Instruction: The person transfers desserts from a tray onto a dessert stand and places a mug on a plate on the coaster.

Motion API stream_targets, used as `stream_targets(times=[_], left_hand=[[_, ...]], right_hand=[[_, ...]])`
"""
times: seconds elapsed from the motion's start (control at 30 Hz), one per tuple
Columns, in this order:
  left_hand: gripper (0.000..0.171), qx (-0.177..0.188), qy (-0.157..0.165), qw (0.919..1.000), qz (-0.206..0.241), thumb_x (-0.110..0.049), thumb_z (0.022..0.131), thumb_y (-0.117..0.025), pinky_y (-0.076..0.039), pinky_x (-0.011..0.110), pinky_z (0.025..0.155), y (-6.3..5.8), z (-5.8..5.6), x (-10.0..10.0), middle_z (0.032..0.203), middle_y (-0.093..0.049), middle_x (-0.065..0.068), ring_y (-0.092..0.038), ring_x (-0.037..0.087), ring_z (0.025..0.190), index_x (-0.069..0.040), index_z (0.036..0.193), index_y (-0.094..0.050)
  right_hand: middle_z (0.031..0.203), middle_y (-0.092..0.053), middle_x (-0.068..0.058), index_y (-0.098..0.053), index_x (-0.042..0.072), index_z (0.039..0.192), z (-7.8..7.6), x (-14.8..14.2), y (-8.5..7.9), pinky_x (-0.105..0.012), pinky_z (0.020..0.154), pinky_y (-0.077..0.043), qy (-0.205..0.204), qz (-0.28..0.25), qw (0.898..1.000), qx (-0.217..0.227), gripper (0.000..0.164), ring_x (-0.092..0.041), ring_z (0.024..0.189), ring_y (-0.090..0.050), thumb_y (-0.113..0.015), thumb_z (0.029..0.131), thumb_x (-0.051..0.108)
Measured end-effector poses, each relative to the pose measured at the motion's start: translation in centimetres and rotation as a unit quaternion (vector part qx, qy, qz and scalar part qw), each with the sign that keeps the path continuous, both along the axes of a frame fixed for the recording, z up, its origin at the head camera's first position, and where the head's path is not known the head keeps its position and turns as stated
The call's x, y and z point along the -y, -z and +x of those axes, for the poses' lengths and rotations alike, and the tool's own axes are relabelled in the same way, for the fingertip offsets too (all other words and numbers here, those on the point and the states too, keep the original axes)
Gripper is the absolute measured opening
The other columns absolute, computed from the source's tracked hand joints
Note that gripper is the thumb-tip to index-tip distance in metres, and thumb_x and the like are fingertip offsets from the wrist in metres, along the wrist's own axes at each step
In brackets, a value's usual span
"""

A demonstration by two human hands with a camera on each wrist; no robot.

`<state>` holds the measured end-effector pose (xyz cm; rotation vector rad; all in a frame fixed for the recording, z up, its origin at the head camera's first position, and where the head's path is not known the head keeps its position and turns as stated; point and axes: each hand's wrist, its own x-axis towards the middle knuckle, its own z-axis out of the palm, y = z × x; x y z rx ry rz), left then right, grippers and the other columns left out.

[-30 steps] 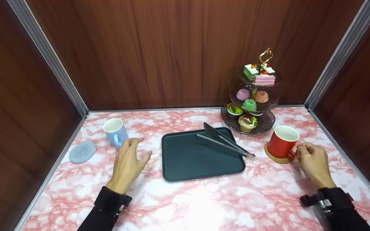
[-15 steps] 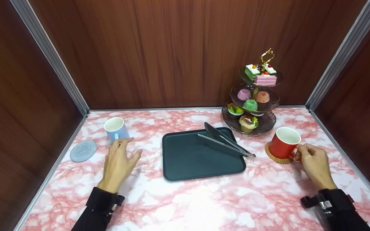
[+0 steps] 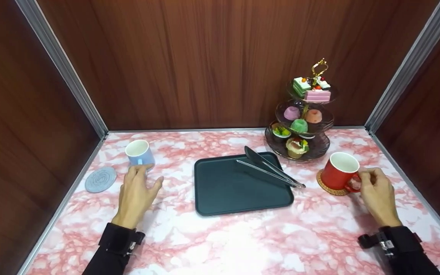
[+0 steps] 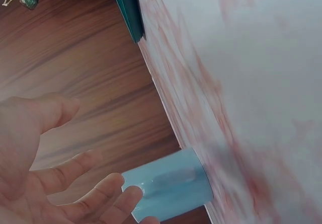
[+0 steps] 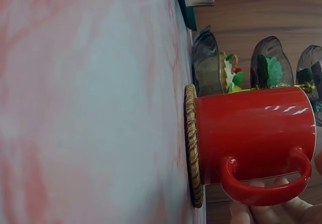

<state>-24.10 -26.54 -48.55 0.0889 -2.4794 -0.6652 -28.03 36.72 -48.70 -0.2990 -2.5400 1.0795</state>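
Note:
A light blue mug (image 3: pixel 139 153) stands upright on the table at the left, its handle turned towards me. My left hand (image 3: pixel 135 194) is just in front of that handle, fingers spread and relaxed, holding nothing. The left wrist view has the blue mug (image 4: pixel 173 186) beyond the fingertips. On the right, a red mug (image 3: pixel 339 172) rests on a woven coaster (image 3: pixel 326 187). My right hand (image 3: pixel 378 194) is beside its handle, fingers loosely bent. In the right wrist view, the handle (image 5: pixel 264 193) shows fully, with the fingers behind it and not wrapped round it.
A grey round coaster (image 3: pixel 100 179) lies left of the blue mug. Between the mugs is a dark tray (image 3: pixel 227 191) with tongs (image 3: pixel 271 170) lying across its right side. Behind the red mug rises a three-tier stand (image 3: pixel 317 147) with cakes. Wooden panels (image 3: pixel 220 65) enclose the table.
My left hand has moved left, in front of the blue mug's handle. My right hand has let go of the red mug's handle and drawn slightly right.

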Motion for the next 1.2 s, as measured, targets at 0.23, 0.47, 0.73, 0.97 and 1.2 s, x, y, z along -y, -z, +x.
stream_targets(times=[0.23, 0.47, 0.73, 0.97, 1.2], left_hand=[[0.056, 0.006, -0.005, 1.0000, 0.000, -0.045, 0.078, -0.067, -0.049, 0.044, 0.069, 0.0, 0.2, 0.8, 0.119, -0.050, 0.006, -0.056, 0.023, 0.093, -0.021, 0.126, -0.055], [0.054, 0.018, -0.035, 0.9992, -0.003, -0.045, 0.079, -0.066, -0.044, 0.049, 0.078, 0.0, 0.2, 1.9, 0.122, -0.050, 0.008, -0.051, 0.030, 0.106, -0.019, 0.125, -0.056], [0.054, 0.043, -0.055, 0.9976, 0.005, -0.044, 0.080, -0.065, -0.042, 0.052, 0.079, 0.2, 0.1, 3.6, 0.126, -0.049, 0.011, -0.050, 0.037, 0.105, -0.019, 0.126, -0.055], [0.059, 0.083, -0.080, 0.9932, 0.013, -0.046, 0.081, -0.062, -0.040, 0.056, 0.078, 0.5, 0.1, 5.5, 0.129, -0.047, 0.018, -0.047, 0.043, 0.108, -0.019, 0.131, -0.050], [0.072, 0.159, -0.106, 0.9815, 0.021, -0.060, 0.081, -0.054, -0.032, 0.064, 0.082, 0.6, 0.4, 7.3, 0.137, -0.035, 0.023, -0.034, 0.047, 0.118, -0.017, 0.137, -0.043]], right_hand=[[0.131, -0.049, -0.007, -0.045, 0.024, 0.134, 0.0, 0.5, -0.4, -0.027, 0.086, -0.041, -0.024, 0.025, 0.998, -0.046, 0.049, -0.028, 0.115, -0.052, -0.041, 0.092, 0.049], [0.133, -0.048, -0.010, -0.044, 0.030, 0.136, 0.0, 1.5, -0.8, -0.053, 0.095, -0.036, -0.059, 0.050, 0.991, -0.114, 0.046, -0.033, 0.119, -0.046, -0.048, 0.092, 0.042], [0.139, -0.043, -0.004, -0.046, 0.032, 0.134, -0.1, 2.8, -1.3, -0.057, 0.103, -0.027, -0.082, 0.064, 0.982, -0.155, 0.047, -0.030, 0.129, -0.040, -0.055, 0.088, 0.033], [0.139, -0.044, -0.001, -0.049, 0.030, 0.133, -0.2, 4.3, -1.7, -0.047, 0.092, -0.033, -0.101, 0.088, 0.975, -0.179, 0.047, -0.026, 0.123, -0.042, -0.058, 0.087, 0.031], [0.139, -0.044, -0.003, -0.047, 0.035, 0.133, -0.2, 5.7, -2.1, -0.053, 0.100, -0.030, -0.132, 0.109, 0.966, -0.194, 0.049, -0.026, 0.128, -0.038, -0.060, 0.086, 0.031]])
